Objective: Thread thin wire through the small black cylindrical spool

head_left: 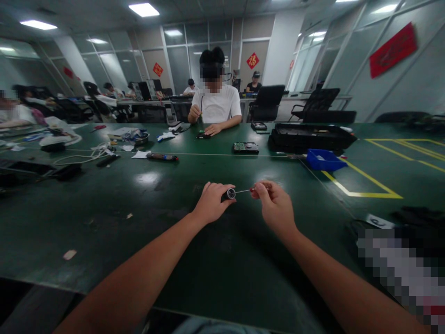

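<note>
My left hand is closed around a short dark cylinder whose round, silver-rimmed end faces right. Between the fingertips of my right hand is a thin screwdriver, its metal shaft pointing left and a bit of red showing at the grip. The shaft's tip meets the rimmed end of the cylinder; whether it goes inside is too small to tell. Both hands are just above the green table, near its middle. My fingers hide most of the cylinder and the screwdriver's handle.
Across the table a person in a white shirt handles a small black device. A hard drive, a blue bin and a long black casing lie ahead to the right. At left are a dark cylindrical tool and white cables.
</note>
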### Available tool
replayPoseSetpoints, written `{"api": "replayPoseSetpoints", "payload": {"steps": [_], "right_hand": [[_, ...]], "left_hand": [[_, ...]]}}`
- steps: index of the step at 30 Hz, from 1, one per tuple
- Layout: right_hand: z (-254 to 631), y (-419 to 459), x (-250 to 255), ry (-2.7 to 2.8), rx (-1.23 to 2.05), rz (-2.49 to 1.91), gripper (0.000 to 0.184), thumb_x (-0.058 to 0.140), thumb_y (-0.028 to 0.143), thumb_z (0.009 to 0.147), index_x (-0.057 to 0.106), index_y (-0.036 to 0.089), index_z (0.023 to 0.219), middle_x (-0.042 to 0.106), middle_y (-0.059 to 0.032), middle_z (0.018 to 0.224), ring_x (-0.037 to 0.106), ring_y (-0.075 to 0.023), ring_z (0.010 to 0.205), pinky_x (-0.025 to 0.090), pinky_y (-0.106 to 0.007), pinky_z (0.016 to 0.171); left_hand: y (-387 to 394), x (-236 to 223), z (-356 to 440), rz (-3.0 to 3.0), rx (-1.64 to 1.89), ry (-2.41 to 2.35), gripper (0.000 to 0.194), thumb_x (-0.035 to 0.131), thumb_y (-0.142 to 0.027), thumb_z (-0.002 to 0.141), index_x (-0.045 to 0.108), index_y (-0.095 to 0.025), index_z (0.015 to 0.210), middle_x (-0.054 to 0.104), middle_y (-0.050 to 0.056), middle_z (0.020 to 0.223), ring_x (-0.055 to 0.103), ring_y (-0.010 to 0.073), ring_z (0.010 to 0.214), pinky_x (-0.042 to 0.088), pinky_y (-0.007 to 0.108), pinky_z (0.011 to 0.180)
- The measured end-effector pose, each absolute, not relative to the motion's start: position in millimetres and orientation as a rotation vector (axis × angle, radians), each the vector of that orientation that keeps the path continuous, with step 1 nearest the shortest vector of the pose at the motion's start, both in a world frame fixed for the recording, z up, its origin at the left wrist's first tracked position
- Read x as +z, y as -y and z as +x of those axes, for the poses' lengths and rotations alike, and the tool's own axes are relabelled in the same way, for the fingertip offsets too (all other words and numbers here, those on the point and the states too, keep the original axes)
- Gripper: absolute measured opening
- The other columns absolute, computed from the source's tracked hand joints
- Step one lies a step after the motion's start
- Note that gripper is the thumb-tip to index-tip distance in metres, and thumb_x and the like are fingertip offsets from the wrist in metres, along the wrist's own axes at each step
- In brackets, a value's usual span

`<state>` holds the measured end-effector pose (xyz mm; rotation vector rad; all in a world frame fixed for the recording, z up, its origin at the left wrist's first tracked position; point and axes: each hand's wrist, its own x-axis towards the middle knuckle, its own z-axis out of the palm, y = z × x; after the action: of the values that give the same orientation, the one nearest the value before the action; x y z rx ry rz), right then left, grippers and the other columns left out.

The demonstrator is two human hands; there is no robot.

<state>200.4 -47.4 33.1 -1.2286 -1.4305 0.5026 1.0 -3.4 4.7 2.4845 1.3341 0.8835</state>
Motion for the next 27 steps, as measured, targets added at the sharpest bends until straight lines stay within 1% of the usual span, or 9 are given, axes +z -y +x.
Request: {"api": "replayPoseSetpoints", "payload": {"steps": [3,5,9,12,17,19,21,23,27], "right_hand": [[203,51,39,1.536,0.333,-1.388,0.032,0.062,0.051,0.090,0.068,0.021,0.081,0.068,-0.0019,0.064,0.063,-0.0180,0.059,0.044,-0.032,0.059],[204,52,41,1.600,0.239,-1.418,0.033,0.062,0.050,0.090,0.068,0.021,0.077,0.067,-0.0018,0.063,0.062,-0.0180,0.057,0.042,-0.032,0.058],[203,55,41,1.720,0.265,-1.252,0.021,0.052,0.039,0.097,0.065,0.023,0.102,0.073,-0.0043,0.085,0.068,-0.0207,0.076,0.047,-0.033,0.067],[201,57,40,1.772,0.308,-1.220,0.021,0.048,0.038,0.099,0.064,0.025,0.099,0.071,-0.0035,0.084,0.066,-0.0204,0.075,0.048,-0.034,0.070],[199,51,35,1.443,0.636,-1.136,0.022,0.058,0.043,0.093,0.063,0.023,0.103,0.071,-0.0054,0.090,0.068,-0.0216,0.083,0.052,-0.038,0.079],[200,43,30,1.243,0.791,-1.076,0.026,0.061,0.047,0.090,0.064,0.022,0.099,0.070,-0.0053,0.090,0.067,-0.0207,0.083,0.054,-0.040,0.082],[202,35,26,1.056,0.930,-1.012,0.029,0.062,0.050,0.088,0.064,0.022,0.093,0.068,-0.0041,0.087,0.066,-0.0188,0.077,0.056,-0.039,0.079],[206,28,22,0.937,1.073,-0.985,0.028,0.065,0.050,0.086,0.063,0.022,0.086,0.064,-0.0020,0.077,0.063,-0.0174,0.068,0.057,-0.038,0.072],[210,24,18,0.882,1.001,-1.038,0.026,0.067,0.047,0.084,0.063,0.022,0.082,0.063,-0.0006,0.074,0.060,-0.0150,0.064,0.056,-0.033,0.066]], "left_hand": [[3,5,1,2.484,0.876,-1.329,0.040,0.071,-0.038,0.089,0.064,-0.027,0.127,0.071,0.003,0.112,0.060,0.0253,0.107,0.037,0.048,0.106],[3,5,1,2.486,0.869,-1.323,0.040,0.071,-0.039,0.089,0.064,-0.026,0.127,0.071,0.004,0.112,0.060,0.0253,0.107,0.037,0.047,0.106],[3,4,1,2.475,0.875,-1.330,0.040,0.072,-0.036,0.089,0.064,-0.027,0.127,0.071,0.003,0.111,0.060,0.0247,0.107,0.037,0.047,0.105],[3,3,1,2.470,0.867,-1.334,0.039,0.073,-0.035,0.088,0.065,-0.027,0.126,0.071,0.003,0.111,0.061,0.0250,0.107,0.038,0.047,0.104],[4,7,1,2.461,0.890,-1.343,0.034,0.072,-0.034,0.089,0.066,-0.025,0.121,0.071,0.004,0.111,0.061,0.0251,0.106,0.039,0.047,0.103],[6,10,1,2.486,0.912,-1.334,0.033,0.071,-0.034,0.089,0.065,-0.025,0.121,0.071,0.004,0.113,0.060,0.0246,0.107,0.038,0.047,0.105],[8,12,2,2.559,0.911,-1.302,0.034,0.070,-0.033,0.090,0.064,-0.025,0.122,0.070,0.004,0.116,0.059,0.0251,0.112,0.032,0.050,0.111],[8,13,2,2.583,0.915,-1.322,0.034,0.070,-0.033,0.090,0.063,-0.026,0.123,0.069,0.004,0.117,0.059,0.0253,0.114,0.028,0.052,0.114],[6,9,2,2.552,0.842,-1.354,0.034,0.071,-0.035,0.090,0.065,-0.026,0.122,0.070,0.004,0.114,0.059,0.0256,0.111,0.032,0.051,0.110]]}}
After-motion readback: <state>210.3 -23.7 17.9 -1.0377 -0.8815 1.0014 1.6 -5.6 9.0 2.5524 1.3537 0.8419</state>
